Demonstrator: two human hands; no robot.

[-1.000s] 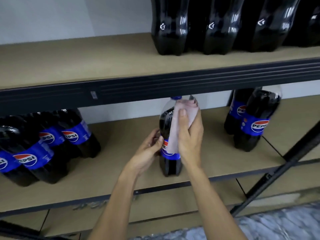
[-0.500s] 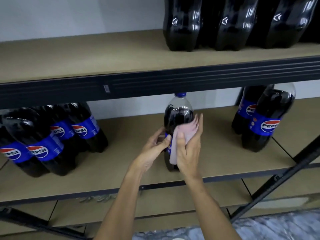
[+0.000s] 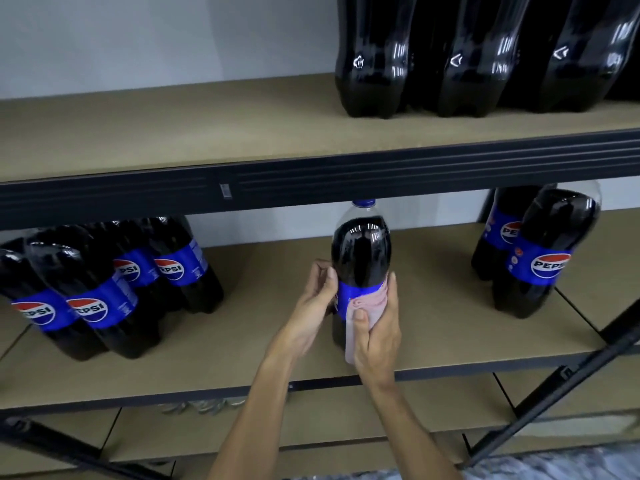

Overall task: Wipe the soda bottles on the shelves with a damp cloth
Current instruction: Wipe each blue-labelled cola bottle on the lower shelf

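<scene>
Soda bottle (image 3: 362, 251), dark-filled with a blue cap (image 3: 363, 203) and a blue label (image 3: 349, 295), is standing upright on the middle shelf (image 3: 263, 344), close to its front edge.

The right fingers (image 3: 393, 284) are wrapping round the bottle's right side at label height. The right thumb (image 3: 360, 317) is pressing a pink cloth (image 3: 370, 301) flat against the front of the label. The cloth is lying between palm and bottle, and a strip of it is hanging down below the thumb. The right hand (image 3: 376, 336) is thus clasping cloth and bottle together.

The left fingers (image 3: 328, 273) are curling against the bottle's left side just below its dark shoulder, fingertips touching the plastic. The left hand (image 3: 310, 308) is gripping the bottle from that side.

Left of the bottle and well apart from it, a cluster of Pepsi bottles (image 3: 104, 289) is standing on the same shelf. Right of the bottle, also well apart, two more Pepsi bottles (image 3: 540, 265) are standing one just behind the other.

Above the bottle, the dark front rail of the upper shelf (image 3: 173, 133) is passing just over the cap. Above and to the right of the bottle, three dark bottles (image 3: 450, 64) are standing on that shelf. Below and to the right of the bottle, a black diagonal brace (image 3: 554, 382) is crossing the rack.
</scene>
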